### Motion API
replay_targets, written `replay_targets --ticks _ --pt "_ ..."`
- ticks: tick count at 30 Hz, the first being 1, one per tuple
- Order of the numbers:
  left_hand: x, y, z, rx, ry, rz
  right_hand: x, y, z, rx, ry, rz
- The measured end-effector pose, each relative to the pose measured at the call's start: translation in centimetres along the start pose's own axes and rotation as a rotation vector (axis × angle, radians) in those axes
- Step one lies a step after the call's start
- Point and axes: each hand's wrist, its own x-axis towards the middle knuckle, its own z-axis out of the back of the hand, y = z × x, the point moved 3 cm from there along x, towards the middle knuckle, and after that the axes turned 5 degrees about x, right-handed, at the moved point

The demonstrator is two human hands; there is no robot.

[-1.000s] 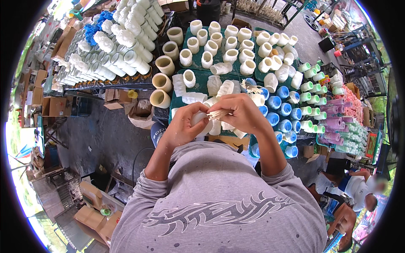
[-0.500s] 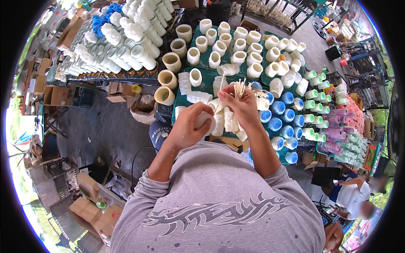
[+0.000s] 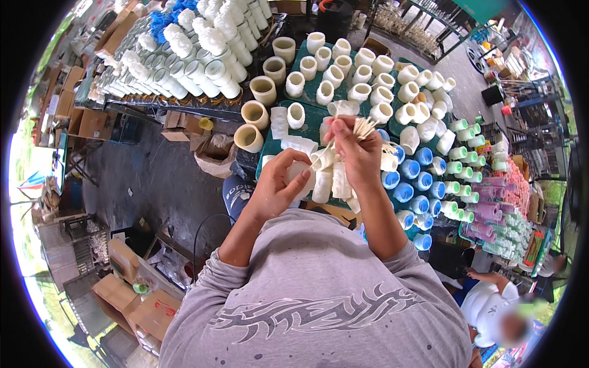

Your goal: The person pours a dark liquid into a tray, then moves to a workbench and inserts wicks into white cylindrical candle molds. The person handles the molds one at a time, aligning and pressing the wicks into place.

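Note:
My left hand [image 3: 275, 189] is closed around a white wax candle [image 3: 300, 176], a smooth pale cylinder partly hidden by my fingers. My right hand [image 3: 361, 153] grips a bundle of cream wicks [image 3: 364, 127], whose ends fan out above the fingers. From the right fingertips a single wick [image 3: 320, 161] slants down to the top of the candle. Right below my hands, several white textured candles [image 3: 340, 181] lie on the green table. Just past them, a row of upright hollow white cylinders [image 3: 296, 115] begins.
Beige hollow cylinders [image 3: 254, 115] line the table's left side. Blue-topped candles [image 3: 403, 192] stand to the right, with green ones [image 3: 454, 167] beyond. Tall white candles [image 3: 216, 72] crowd a table at far left. A person in white [image 3: 491, 306] is at lower right.
The whole view has shifted, so the surroundings sit further right. My right fingertips have come down closer to the candle, and the wick between my hands now slants more.

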Motion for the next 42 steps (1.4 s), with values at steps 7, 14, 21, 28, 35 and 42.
replay_targets --ticks 7,14,21,28,35,42 --pt "-1.8 -1.9 3.4 -0.095 -0.160 -0.076 -0.9 1.8 -1.8 -0.237 0.143 0.044" --pt "-1.8 -2.6 5.2 0.297 -0.208 -0.237 -2.2 3.5 -4.7 -0.734 0.425 0.162" --pt "-1.9 -2.9 5.1 0.325 -0.271 -0.278 -2.5 4.6 -5.6 -0.972 0.434 0.359" --pt "-2.1 -2.6 5.2 0.305 -0.256 -0.275 -3.1 5.2 -5.9 -1.029 0.453 0.407" --pt "-2.6 -2.5 5.2 0.327 -0.268 -0.270 -3.5 5.1 -6.2 -1.095 0.492 0.414" --pt "-3.1 -3.7 5.1 0.477 -0.201 -0.263 -3.5 5.1 -6.8 -1.216 0.606 0.365"
